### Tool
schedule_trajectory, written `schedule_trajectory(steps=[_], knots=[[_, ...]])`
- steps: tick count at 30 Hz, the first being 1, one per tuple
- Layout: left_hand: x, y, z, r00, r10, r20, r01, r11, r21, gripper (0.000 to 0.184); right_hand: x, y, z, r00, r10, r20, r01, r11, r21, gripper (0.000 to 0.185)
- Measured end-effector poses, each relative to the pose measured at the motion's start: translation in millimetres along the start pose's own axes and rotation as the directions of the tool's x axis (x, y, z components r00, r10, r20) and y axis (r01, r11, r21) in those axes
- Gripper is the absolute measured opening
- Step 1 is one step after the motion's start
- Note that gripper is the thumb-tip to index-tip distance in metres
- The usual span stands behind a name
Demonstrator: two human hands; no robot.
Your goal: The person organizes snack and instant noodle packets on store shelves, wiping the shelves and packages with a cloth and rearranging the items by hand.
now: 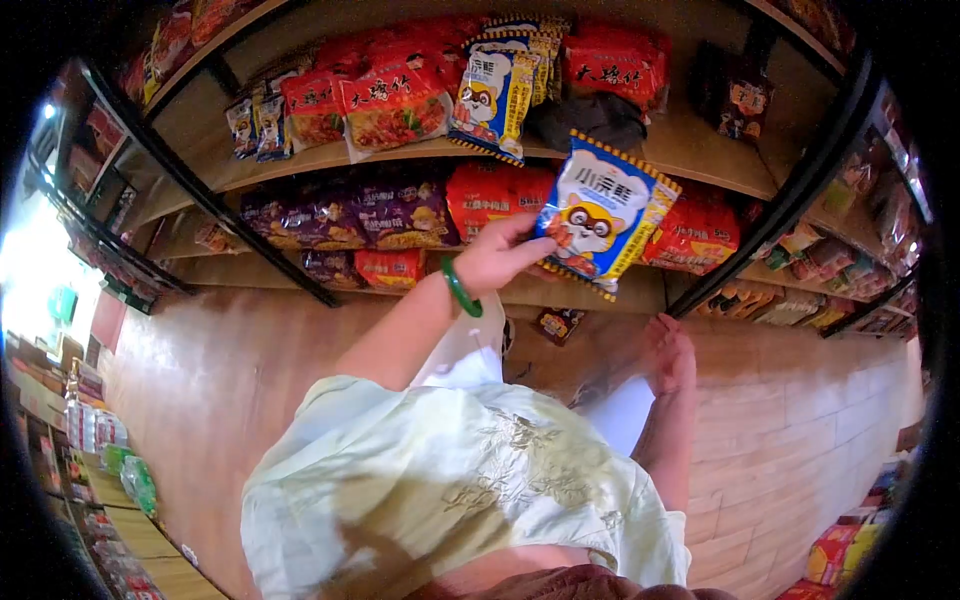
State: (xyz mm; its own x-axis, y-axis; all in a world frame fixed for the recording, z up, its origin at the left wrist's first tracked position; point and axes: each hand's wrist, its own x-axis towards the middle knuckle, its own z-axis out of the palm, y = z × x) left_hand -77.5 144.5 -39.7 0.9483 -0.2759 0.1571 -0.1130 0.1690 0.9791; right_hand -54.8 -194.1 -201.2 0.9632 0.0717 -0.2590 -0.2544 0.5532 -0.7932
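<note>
My left hand [495, 255], with a green bangle on its wrist, grips the lower left edge of a blue and yellow snack packet [597, 215]. The packet has a cartoon raccoon on its front and is held up before the shelves. Lower and to the right is my right hand [672, 358], near my knee. Motion smears its fingers, and I cannot make out anything in them. Similar raccoon packets [490, 100] stand on the upper shelf, beside a dark crumpled cloth or bag [590, 120].
Red food packets [395, 105] line the upper shelf [700, 150]. Purple packets [405, 212] and more red ones [695, 235] fill the shelf below. A small dark packet [558, 325] lies low near the floor [230, 370]. Black shelf posts [740, 230] rise on both sides.
</note>
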Motion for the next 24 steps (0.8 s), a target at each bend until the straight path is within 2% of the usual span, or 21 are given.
schedule_trajectory(steps=[1, 2, 4, 5, 6, 8, 10, 11, 12, 14, 16, 17, 18, 20, 22, 23, 24], knots=[[-4.8, 2.4, -10.0, 0.997, 0.072, 0.007, -0.072, 0.992, 0.108, 0.029, -1.8, -0.2, 1.8, 1.000, 0.004, -0.018, -0.004, 1.000, -0.009, 0.043], [-10.1, 5.4, -16.8, 0.997, 0.077, 0.006, -0.077, 0.991, 0.108, 0.029, -2.5, 0.0, 3.2, 1.000, 0.001, -0.014, -0.001, 1.000, -0.012, 0.043], [-20.3, 12.0, -29.2, 0.993, 0.037, -0.110, -0.040, 0.999, -0.029, 0.029, -3.5, -0.7, 5.0, 1.000, 0.012, -0.018, -0.012, 0.999, 0.034, 0.044], [-25.4, 21.4, -38.8, 0.991, 0.051, -0.126, -0.042, 0.996, 0.075, 0.029, -3.6, -0.4, 4.2, 1.000, 0.008, -0.015, -0.007, 0.999, 0.033, 0.044], [-26.0, 19.7, -50.4, 0.984, 0.124, -0.131, -0.122, 0.992, 0.024, 0.029, -2.5, 0.7, 2.6, 1.000, -0.014, 0.000, 0.014, 1.000, 0.007, 0.044], [-30.7, 39.0, -63.1, 0.952, 0.195, -0.237, -0.180, 0.980, 0.083, 0.027, -2.7, 0.8, 3.7, 0.999, -0.040, 0.022, 0.041, 0.999, -0.017, 0.043], [-32.3, 63.1, -74.2, 0.897, 0.187, -0.400, -0.149, 0.981, 0.124, 0.026, -1.1, -0.1, 10.2, 0.997, 0.005, -0.074, -0.008, 0.999, -0.039, 0.040], [-32.9, 75.7, -73.6, 0.883, 0.249, -0.398, -0.249, 0.967, 0.052, 0.025, 1.7, 0.6, 7.0, 0.998, -0.006, -0.059, 0.004, 0.999, -0.035, 0.040], [-32.3, 90.9, -73.5, 0.856, 0.299, -0.422, -0.291, 0.953, 0.085, 0.025, 4.3, 2.6, -1.4, 0.999, 0.024, -0.024, -0.023, 0.999, 0.022, 0.038], [-30.2, 120.3, -73.1, 0.787, 0.464, -0.408, -0.409, 0.886, 0.218, 0.025, 9.7, 2.4, -5.7, 0.999, 0.035, 0.020, -0.036, 0.996, 0.079, 0.037], [-19.8, 152.4, -75.9, 0.625, 0.691, -0.363, -0.521, 0.716, 0.465, 0.027, 10.4, 1.8, -5.7, 0.998, 0.057, 0.041, -0.056, 0.998, -0.018, 0.034], [-15.0, 172.5, -71.4, 0.581, 0.734, -0.351, -0.537, 0.670, 0.512, 0.030, 14.3, 6.7, -7.3, 0.999, 0.044, 0.011, -0.044, 0.999, -0.024, 0.034], [-10.2, 192.6, -66.9, 0.534, 0.775, -0.338, -0.549, 0.622, 0.559, 0.034, 13.5, 5.6, -5.8, 0.999, 0.037, 0.011, -0.037, 0.999, -0.022, 0.034], [9.3, 221.5, -71.2, 0.539, 0.777, -0.326, -0.630, 0.628, 0.457, 0.039, 9.0, 4.3, -3.1, 0.998, 0.032, 0.045, -0.033, 0.999, 0.009, 0.035], [37.1, 244.1, -87.7, 0.502, 0.808, -0.309, -0.659, 0.589, 0.468, 0.040, 6.9, 4.3, -3.2, 0.998, 0.023, 0.059, -0.025, 0.999, 0.026, 0.035], [51.4, 256.0, -90.0, 0.490, 0.778, -0.394, -0.625, 0.628, 0.464, 0.030, 6.2, 4.6, -3.6, 0.997, 0.019, 0.073, -0.022, 0.999, 0.038, 0.035], [64.0, 265.0, -98.2, 0.492, 0.778, -0.390, -0.627, 0.628, 0.461, 0.030, 5.9, 4.5, -4.2, 0.997, 0.015, 0.070, -0.018, 0.999, 0.041, 0.035]])
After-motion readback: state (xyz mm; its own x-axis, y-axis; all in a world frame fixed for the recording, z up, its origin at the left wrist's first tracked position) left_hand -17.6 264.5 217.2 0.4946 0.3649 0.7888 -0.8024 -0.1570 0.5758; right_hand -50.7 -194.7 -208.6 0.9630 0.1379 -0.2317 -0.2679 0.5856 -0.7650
